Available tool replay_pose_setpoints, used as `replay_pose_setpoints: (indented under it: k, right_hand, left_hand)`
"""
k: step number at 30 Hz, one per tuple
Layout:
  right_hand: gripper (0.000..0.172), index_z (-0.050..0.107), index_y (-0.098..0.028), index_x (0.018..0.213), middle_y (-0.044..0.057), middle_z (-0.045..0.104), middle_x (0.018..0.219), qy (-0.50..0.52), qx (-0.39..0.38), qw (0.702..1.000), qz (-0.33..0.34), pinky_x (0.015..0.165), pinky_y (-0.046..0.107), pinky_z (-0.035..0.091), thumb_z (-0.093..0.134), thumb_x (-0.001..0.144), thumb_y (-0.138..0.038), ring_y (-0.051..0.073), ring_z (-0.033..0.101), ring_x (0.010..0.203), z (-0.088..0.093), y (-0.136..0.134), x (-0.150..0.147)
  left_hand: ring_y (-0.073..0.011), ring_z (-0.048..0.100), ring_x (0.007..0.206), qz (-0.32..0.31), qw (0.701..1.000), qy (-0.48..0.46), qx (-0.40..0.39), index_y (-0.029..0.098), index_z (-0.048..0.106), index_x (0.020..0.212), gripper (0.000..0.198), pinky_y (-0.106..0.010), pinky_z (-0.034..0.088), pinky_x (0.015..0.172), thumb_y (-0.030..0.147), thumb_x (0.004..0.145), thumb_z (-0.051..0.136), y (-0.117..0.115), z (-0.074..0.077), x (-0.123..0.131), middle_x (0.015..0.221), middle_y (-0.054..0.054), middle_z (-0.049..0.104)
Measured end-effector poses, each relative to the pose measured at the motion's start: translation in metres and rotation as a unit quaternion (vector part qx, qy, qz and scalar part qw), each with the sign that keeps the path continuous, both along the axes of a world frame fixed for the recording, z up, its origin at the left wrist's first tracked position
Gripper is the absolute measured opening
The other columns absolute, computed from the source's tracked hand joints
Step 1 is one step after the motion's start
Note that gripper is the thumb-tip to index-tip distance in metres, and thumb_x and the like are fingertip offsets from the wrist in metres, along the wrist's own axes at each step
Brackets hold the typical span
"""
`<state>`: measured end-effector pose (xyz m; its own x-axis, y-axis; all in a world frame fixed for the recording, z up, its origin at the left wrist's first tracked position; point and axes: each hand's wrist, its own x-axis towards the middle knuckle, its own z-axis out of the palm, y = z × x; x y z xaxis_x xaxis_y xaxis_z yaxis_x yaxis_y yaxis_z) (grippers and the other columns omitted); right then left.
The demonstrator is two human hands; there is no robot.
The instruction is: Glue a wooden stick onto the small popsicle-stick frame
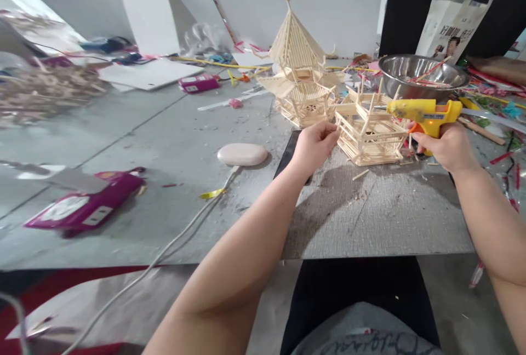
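Note:
A small open frame of wooden sticks (pixel 370 133) stands on a grey mat (pixel 378 212). My left hand (pixel 314 144) is closed in a pinch against the frame's left side, fingers pressed on its sticks. My right hand (pixel 446 147) grips a yellow glue gun (pixel 423 111) by its handle. The gun's nozzle points left over the top of the frame. Behind the frame stands a taller stick pagoda (pixel 298 70) with a pointed roof.
A steel bowl (pixel 423 73) sits behind the gun, and a white bag (pixel 452 12) behind that. A white oval object (pixel 242 154) with a cable lies left of the mat. Two magenta boxes (pixel 84 207) (pixel 198 82), white boards and stick scraps litter the grey surface.

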<state>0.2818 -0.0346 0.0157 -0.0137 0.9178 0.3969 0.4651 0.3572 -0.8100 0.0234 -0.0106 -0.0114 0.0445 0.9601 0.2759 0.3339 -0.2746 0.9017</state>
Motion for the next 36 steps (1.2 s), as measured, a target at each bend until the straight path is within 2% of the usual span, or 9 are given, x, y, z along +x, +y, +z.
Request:
replay_pose_setpoints:
  k: [3, 8, 12, 17, 20, 24, 30, 36]
  right_hand:
    - [0.007, 0.058, -0.02, 0.067, 0.0, 0.056, 0.058, -0.044, 0.01, 0.999, -0.019, 0.041, 0.027, 0.044, 0.063, 0.07, -0.023, 0.009, 0.048, 0.042, 0.002, -0.002, -0.003]
    - [0.012, 0.059, -0.02, 0.072, 0.002, 0.06, 0.066, -0.054, 0.008, 0.999, -0.006, 0.04, 0.026, 0.044, 0.066, 0.068, -0.029, 0.009, 0.05, 0.044, 0.001, -0.002, -0.004]
    - [0.019, 0.062, -0.02, 0.084, 0.005, 0.064, 0.08, -0.051, 0.001, 0.999, 0.002, 0.042, 0.028, 0.046, 0.065, 0.068, -0.03, 0.014, 0.056, 0.055, -0.005, 0.001, -0.004]
    - [0.018, 0.063, -0.021, 0.081, 0.005, 0.064, 0.079, -0.097, 0.054, 0.994, -0.009, 0.05, 0.029, 0.049, 0.067, 0.068, -0.033, 0.016, 0.058, 0.067, -0.013, 0.007, 0.001]
    - [0.02, 0.062, -0.022, 0.079, 0.003, 0.063, 0.078, -0.064, 0.034, 0.997, 0.008, 0.045, 0.027, 0.045, 0.067, 0.068, -0.037, 0.012, 0.054, 0.056, -0.015, 0.007, 0.001]
    - [0.023, 0.06, -0.023, 0.076, 0.001, 0.061, 0.071, 0.026, -0.022, 0.999, 0.042, 0.039, 0.026, 0.039, 0.064, 0.07, -0.045, 0.007, 0.044, 0.042, -0.008, -0.001, -0.006]
    - [0.028, 0.06, -0.023, 0.074, 0.0, 0.059, 0.066, 0.078, -0.063, 0.992, 0.079, 0.039, 0.026, 0.036, 0.065, 0.067, -0.05, 0.008, 0.043, 0.041, 0.003, -0.014, -0.016]
    - [0.027, 0.061, -0.022, 0.07, 0.001, 0.062, 0.071, 0.091, -0.057, 0.987, 0.116, 0.04, 0.027, 0.037, 0.061, 0.071, -0.049, 0.007, 0.044, 0.041, -0.002, -0.013, -0.013]
  left_hand:
    - [-0.0037, 0.037, 0.037, -0.023, 0.999, -0.04, -0.021, 0.015, 0.054, 0.069, 0.008, -0.019, 0.03, 0.038, 0.021, 0.074, 0.055, -0.004, 0.003, 0.005, 0.05, 0.005, 0.046]
    - [-0.0028, 0.037, 0.037, -0.029, 0.998, -0.049, -0.028, 0.015, 0.054, 0.068, 0.008, -0.019, 0.029, 0.038, 0.019, 0.075, 0.056, -0.005, 0.001, 0.009, 0.05, 0.005, 0.046]
    - [-0.0026, 0.037, 0.037, -0.03, 0.998, -0.049, -0.037, 0.015, 0.054, 0.068, 0.009, -0.019, 0.03, 0.038, 0.019, 0.076, 0.055, -0.007, 0.001, 0.011, 0.05, 0.005, 0.046]
    - [-0.0027, 0.036, 0.037, -0.031, 0.995, -0.066, -0.065, 0.015, 0.054, 0.066, 0.011, -0.021, 0.027, 0.038, 0.019, 0.076, 0.056, -0.009, 0.005, 0.012, 0.05, 0.005, 0.047]
    - [-0.0035, 0.036, 0.036, -0.055, 0.99, -0.098, -0.084, 0.016, 0.054, 0.065, 0.013, -0.023, 0.025, 0.038, 0.021, 0.076, 0.057, -0.008, 0.005, 0.01, 0.051, 0.004, 0.048]
    - [-0.0037, 0.035, 0.038, -0.087, 0.982, -0.131, -0.1, 0.016, 0.058, 0.068, 0.011, -0.023, 0.025, 0.039, 0.025, 0.075, 0.059, -0.009, 0.006, 0.009, 0.054, 0.003, 0.049]
    - [-0.0036, 0.038, 0.044, -0.103, 0.983, -0.128, -0.079, 0.016, 0.062, 0.071, 0.01, -0.021, 0.03, 0.042, 0.027, 0.072, 0.063, -0.017, 0.012, 0.012, 0.059, 0.002, 0.054]
    - [-0.003, 0.036, 0.044, -0.11, 0.983, -0.13, -0.069, 0.016, 0.063, 0.072, 0.012, -0.02, 0.03, 0.042, 0.028, 0.073, 0.062, -0.018, 0.012, 0.013, 0.06, 0.001, 0.054]
